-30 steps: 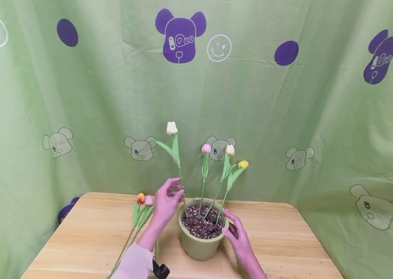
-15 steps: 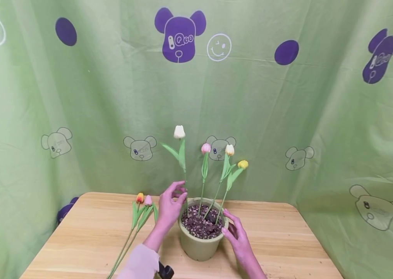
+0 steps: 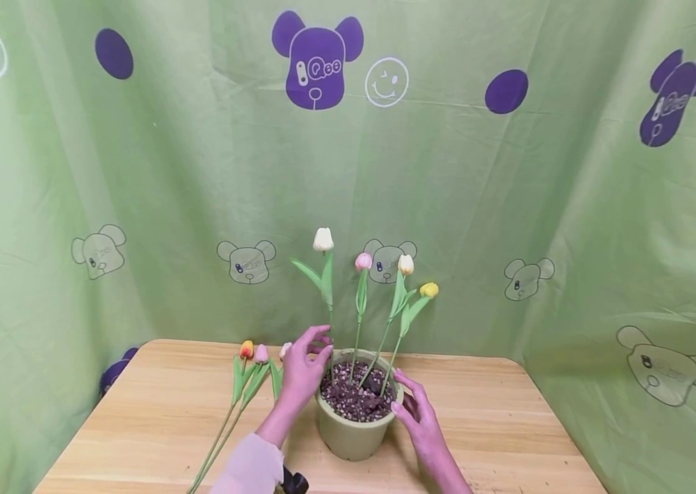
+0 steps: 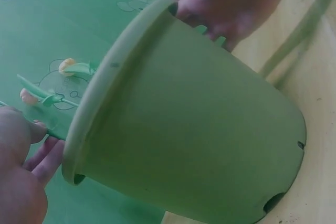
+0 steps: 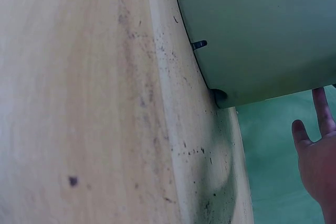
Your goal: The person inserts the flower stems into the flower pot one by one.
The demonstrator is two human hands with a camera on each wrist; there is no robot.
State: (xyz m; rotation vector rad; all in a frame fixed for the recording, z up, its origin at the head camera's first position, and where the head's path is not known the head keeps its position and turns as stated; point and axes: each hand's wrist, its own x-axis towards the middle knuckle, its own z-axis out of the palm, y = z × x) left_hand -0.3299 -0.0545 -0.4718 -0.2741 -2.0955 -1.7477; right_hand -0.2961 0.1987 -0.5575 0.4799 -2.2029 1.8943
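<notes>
My left hand (image 3: 302, 374) pinches the stem of a white artificial tulip (image 3: 323, 239) between thumb and fingers, at the left inside edge of a green flower pot (image 3: 352, 439). The stem's lower end stands at the dark, pebbly soil (image 3: 356, 401). Upright in the same soil are a pink tulip (image 3: 363, 261), a cream tulip (image 3: 406, 264) and a leaning yellow tulip (image 3: 429, 290). My right hand (image 3: 424, 422) grips the pot's right rim with its thumb and fingers. In the left wrist view, the pot wall (image 4: 194, 114) fills the middle and hides the soil.
Left of the pot, an orange-red tulip (image 3: 247, 350) and a pink tulip (image 3: 261, 354) lie on the wooden table (image 3: 483, 412). Another pale bloom (image 3: 285, 350) is partly hidden behind my left hand. A green printed curtain (image 3: 446, 171) surrounds the table's back and sides.
My left hand has moved slightly right and down with the white tulip, whose bloom is lower and whose stem is more upright. The right hand has stayed on the rim.
</notes>
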